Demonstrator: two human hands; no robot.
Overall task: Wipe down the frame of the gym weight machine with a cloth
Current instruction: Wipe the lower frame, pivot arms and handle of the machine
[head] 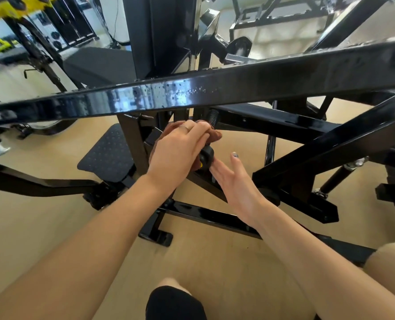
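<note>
- The left hand [180, 148] holds a brown cloth [215, 135], fingers curled over it and pressing it down onto a lower black member of the machine frame [215, 88], just under the big glossy crossbeam.
- The cloth shows only at the fingertips and under the palm; most of it is hidden by the hand.
- A black knob [206, 155] sits just beside the left hand on its right side, touching or nearly touching the cloth's edge; which, cannot be told.
- The right hand [235, 179] is spread and flat, fingers straight, holding nothing; its fingertips reach towards the knob from below and to the right.
- The member being wiped seems to run diagonally, from the spring [212, 117] above down towards the person.
- Judgement: the left hand is the nearer, and the wipe should follow that diagonal, working round the knob.
</note>
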